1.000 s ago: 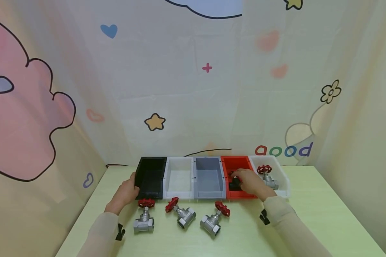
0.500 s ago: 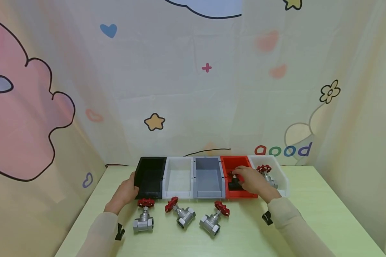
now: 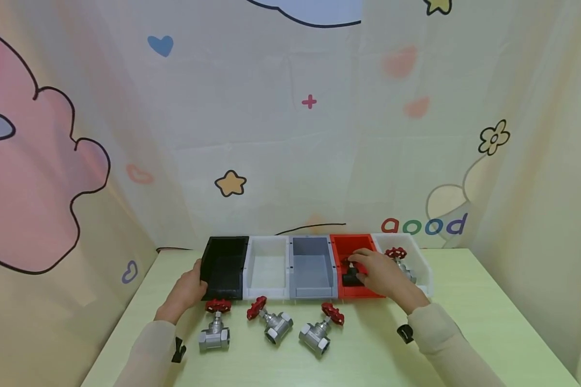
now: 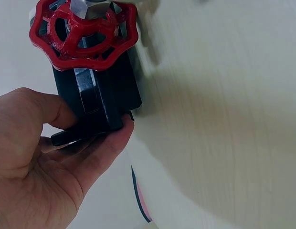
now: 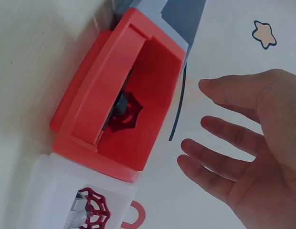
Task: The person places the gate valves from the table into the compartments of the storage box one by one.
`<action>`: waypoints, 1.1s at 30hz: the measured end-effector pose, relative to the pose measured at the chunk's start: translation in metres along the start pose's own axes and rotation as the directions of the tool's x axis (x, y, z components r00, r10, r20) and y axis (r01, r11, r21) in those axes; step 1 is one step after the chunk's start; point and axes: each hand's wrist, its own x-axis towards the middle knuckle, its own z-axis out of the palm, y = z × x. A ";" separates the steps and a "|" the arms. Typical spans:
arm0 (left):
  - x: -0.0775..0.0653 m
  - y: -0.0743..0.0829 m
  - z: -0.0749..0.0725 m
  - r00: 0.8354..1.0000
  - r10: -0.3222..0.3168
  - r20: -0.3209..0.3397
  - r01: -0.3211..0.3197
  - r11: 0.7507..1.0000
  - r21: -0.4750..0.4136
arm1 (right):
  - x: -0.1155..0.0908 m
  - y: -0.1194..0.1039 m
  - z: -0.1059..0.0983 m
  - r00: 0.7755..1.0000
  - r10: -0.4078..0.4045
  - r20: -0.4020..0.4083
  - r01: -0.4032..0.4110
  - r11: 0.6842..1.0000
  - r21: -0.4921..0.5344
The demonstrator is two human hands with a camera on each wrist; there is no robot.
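My left hand [image 3: 186,285] grips the outer wall of the black bin [image 3: 225,269], thumb on one side of its rim and fingers on the other in the left wrist view. My right hand [image 3: 382,273] hovers over the red bin [image 3: 360,292], its fingers spread and holding nothing in the right wrist view. Inside that bin lies a valve [image 3: 352,277] with a dark body and a red handwheel [image 5: 129,113], partly covered by the hand in the head view. A silver valve with a red handwheel [image 3: 405,267] lies in the right-hand white bin [image 3: 426,277].
Between the black and red bins stand another white bin [image 3: 267,293] and a grey bin [image 3: 313,293]. Three silver gate valves with red handwheels, left [image 3: 214,338], middle [image 3: 276,327] and right [image 3: 316,337], lie on the table in front. A patterned cloth [image 3: 271,134] hangs behind.
My right hand has drawn back slightly to the right, up off the valve in the red bin. My left hand has kept its hold on the black bin.
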 end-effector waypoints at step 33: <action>0.002 -0.003 0.002 1.000 0.000 0.008 0.000 1.000 -0.012 | -0.046 -0.061 -0.026 0.998 -0.023 -0.065 0.025 0.999 0.021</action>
